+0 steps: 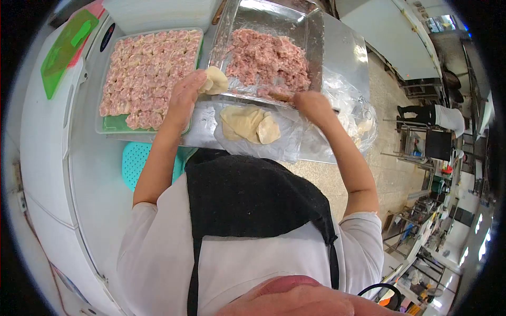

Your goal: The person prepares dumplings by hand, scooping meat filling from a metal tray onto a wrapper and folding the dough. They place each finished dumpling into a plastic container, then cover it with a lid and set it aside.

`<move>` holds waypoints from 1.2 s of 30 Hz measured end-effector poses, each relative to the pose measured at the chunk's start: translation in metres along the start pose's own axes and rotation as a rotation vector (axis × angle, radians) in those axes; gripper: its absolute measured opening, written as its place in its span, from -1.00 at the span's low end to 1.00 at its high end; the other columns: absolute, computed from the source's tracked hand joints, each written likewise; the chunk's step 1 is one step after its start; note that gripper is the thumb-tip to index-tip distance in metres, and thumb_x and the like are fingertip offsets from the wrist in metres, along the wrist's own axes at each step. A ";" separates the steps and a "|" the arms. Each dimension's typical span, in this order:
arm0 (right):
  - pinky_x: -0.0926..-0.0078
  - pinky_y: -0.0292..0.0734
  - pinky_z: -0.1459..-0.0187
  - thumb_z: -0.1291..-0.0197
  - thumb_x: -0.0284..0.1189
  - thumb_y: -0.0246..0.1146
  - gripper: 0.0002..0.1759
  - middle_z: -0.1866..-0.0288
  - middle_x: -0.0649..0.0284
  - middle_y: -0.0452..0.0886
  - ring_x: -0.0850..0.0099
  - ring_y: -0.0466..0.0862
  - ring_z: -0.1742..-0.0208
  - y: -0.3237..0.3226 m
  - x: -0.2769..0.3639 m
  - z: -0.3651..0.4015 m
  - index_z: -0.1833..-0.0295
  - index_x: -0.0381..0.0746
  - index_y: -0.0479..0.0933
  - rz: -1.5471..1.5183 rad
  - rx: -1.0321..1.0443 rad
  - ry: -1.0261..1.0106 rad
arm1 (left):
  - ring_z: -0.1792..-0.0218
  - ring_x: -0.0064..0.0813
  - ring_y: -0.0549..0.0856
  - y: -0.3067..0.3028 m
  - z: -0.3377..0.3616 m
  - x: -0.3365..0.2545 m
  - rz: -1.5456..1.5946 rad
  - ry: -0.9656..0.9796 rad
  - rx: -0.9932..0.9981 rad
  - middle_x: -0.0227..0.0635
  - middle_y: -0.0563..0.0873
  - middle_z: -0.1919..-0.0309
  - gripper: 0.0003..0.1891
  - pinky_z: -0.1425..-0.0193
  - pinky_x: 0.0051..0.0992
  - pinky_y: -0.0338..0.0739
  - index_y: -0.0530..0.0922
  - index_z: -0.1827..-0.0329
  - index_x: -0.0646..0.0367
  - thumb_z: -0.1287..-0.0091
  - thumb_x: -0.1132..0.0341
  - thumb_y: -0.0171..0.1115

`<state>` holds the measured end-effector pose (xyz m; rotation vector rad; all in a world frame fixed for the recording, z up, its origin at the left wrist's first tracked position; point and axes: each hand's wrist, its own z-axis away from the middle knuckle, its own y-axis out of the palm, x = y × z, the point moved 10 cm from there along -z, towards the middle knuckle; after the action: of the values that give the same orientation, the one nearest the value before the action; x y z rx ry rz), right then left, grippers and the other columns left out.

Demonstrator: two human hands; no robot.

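Near the upper centre of the frame, the left hand (187, 90) has its fingers closed on pale round dumpling wrappers (215, 80), held beside the near corner of a metal tray (266, 18). Ground meat (270, 59) is heaped in that tray at the top centre. At its near edge, right of centre, the right hand (315, 108) grips a spreading tool (283, 97), its tip at the meat. Between the hands and slightly lower, a stack of wrappers (243, 122) lies on clear plastic (287, 138) on the metal counter (342, 42). At upper left, filled dumplings (150, 73) stand in close rows in a green-bottomed tray (115, 124).
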<state>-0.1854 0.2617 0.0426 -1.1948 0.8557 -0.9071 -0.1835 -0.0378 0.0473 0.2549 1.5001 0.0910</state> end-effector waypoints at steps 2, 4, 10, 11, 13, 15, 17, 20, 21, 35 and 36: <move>0.11 0.57 0.29 -0.16 -0.34 0.10 -0.77 0.40 0.05 0.67 0.09 0.70 0.30 -0.003 -0.009 0.000 0.35 -0.22 0.62 0.045 0.008 0.003 | 0.10 -0.66 0.60 0.004 -0.004 -0.004 0.033 -0.022 -0.038 -0.41 0.67 0.11 -0.74 0.02 -0.56 0.50 0.61 0.03 0.26 -0.32 0.29 0.29; 0.10 0.57 0.31 -0.16 -0.35 0.11 -0.77 0.41 0.05 0.67 0.09 0.70 0.32 -0.029 -0.007 0.002 0.36 -0.21 0.62 0.102 0.052 0.024 | 0.16 -0.70 0.61 0.013 -0.001 -0.014 -0.138 0.015 0.017 -0.46 0.69 0.18 -0.73 0.05 -0.63 0.49 0.60 -0.01 0.23 -0.37 0.24 0.25; 0.10 0.60 0.33 -0.14 -0.39 0.10 -0.77 0.44 0.01 0.66 0.07 0.71 0.33 -0.031 -0.004 0.003 0.44 -0.23 0.62 0.156 -0.007 0.004 | 0.19 -0.70 0.62 0.015 0.001 0.001 0.061 -0.019 -0.065 -0.49 0.70 0.21 -0.71 0.06 -0.65 0.48 0.59 -0.06 0.22 -0.39 0.23 0.22; 0.11 0.60 0.33 -0.14 -0.40 0.10 -0.77 0.44 0.02 0.67 0.07 0.72 0.33 -0.015 0.000 0.006 0.44 -0.22 0.62 0.086 -0.015 -0.034 | 0.19 -0.70 0.62 0.019 0.002 0.000 0.054 -0.019 -0.061 -0.49 0.70 0.21 -0.71 0.06 -0.65 0.48 0.59 -0.06 0.22 -0.39 0.23 0.22; 0.12 0.60 0.34 -0.13 -0.40 0.10 -0.78 0.44 0.02 0.67 0.08 0.72 0.33 -0.028 0.005 0.000 0.44 -0.21 0.62 0.033 -0.032 -0.099 | 0.18 -0.70 0.61 0.022 0.006 -0.003 0.360 0.010 -0.142 -0.48 0.70 0.20 -0.72 0.06 -0.63 0.48 0.60 -0.04 0.21 -0.41 0.23 0.19; 0.16 0.60 0.34 -0.14 -0.41 0.09 -0.80 0.41 0.02 0.67 0.09 0.71 0.32 -0.031 0.000 0.000 0.39 -0.20 0.61 0.139 0.091 -0.070 | 0.17 -0.69 0.61 0.025 0.012 -0.004 0.213 0.015 -0.119 -0.46 0.70 0.19 -0.72 0.05 -0.61 0.49 0.61 -0.04 0.22 -0.42 0.23 0.17; 0.17 0.59 0.32 -0.14 -0.40 0.09 -0.80 0.38 0.03 0.68 0.10 0.71 0.30 -0.044 -0.016 -0.007 0.37 -0.20 0.61 0.114 -0.011 -0.060 | 0.16 -0.68 0.62 0.025 0.016 -0.008 0.057 0.024 -0.092 -0.45 0.70 0.19 -0.72 0.05 -0.59 0.49 0.61 -0.03 0.23 -0.43 0.23 0.15; 0.14 0.58 0.24 -0.17 -0.35 0.10 -0.79 0.31 0.09 0.68 0.11 0.69 0.23 -0.052 -0.013 -0.015 0.33 -0.23 0.59 0.060 -0.130 -0.089 | 0.15 -0.66 0.63 0.018 0.023 -0.003 -0.199 0.023 -0.137 -0.41 0.71 0.16 -0.71 0.05 -0.57 0.51 0.62 -0.03 0.25 -0.43 0.23 0.15; 0.11 0.58 0.23 -0.17 -0.34 0.11 -0.78 0.31 0.08 0.68 0.10 0.69 0.23 -0.022 -0.005 -0.019 0.32 -0.24 0.59 0.013 -0.004 -0.098 | 0.16 -0.64 0.64 0.012 0.024 0.001 -0.096 0.058 -0.152 -0.39 0.71 0.15 -0.70 0.05 -0.57 0.51 0.62 -0.03 0.26 -0.41 0.22 0.17; 0.13 0.57 0.37 -0.20 -0.41 0.12 -0.75 0.45 -0.09 0.64 -0.01 0.68 0.38 -0.024 0.096 -0.039 0.36 -0.35 0.61 -0.124 -0.075 -0.282 | 0.07 -0.57 0.65 -0.027 0.050 0.016 -0.069 0.137 -0.505 -0.26 0.70 0.08 -0.68 -0.03 -0.56 0.53 0.58 -0.08 0.33 -0.43 0.26 0.14; 0.20 0.54 0.37 -0.25 -0.37 0.12 -0.72 0.47 -0.05 0.64 0.08 0.67 0.42 -0.031 0.091 -0.038 0.34 -0.35 0.61 -0.321 -0.082 -0.284 | 0.02 -0.47 0.66 -0.027 0.049 0.015 0.012 0.150 -0.527 -0.20 0.66 0.01 -0.67 -0.09 -0.47 0.54 0.52 -0.13 0.35 -0.42 0.30 0.13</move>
<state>-0.1878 0.1603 0.0605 -1.5200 0.4829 -0.9351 -0.1361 -0.0664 0.0286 -0.1712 1.5659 0.5155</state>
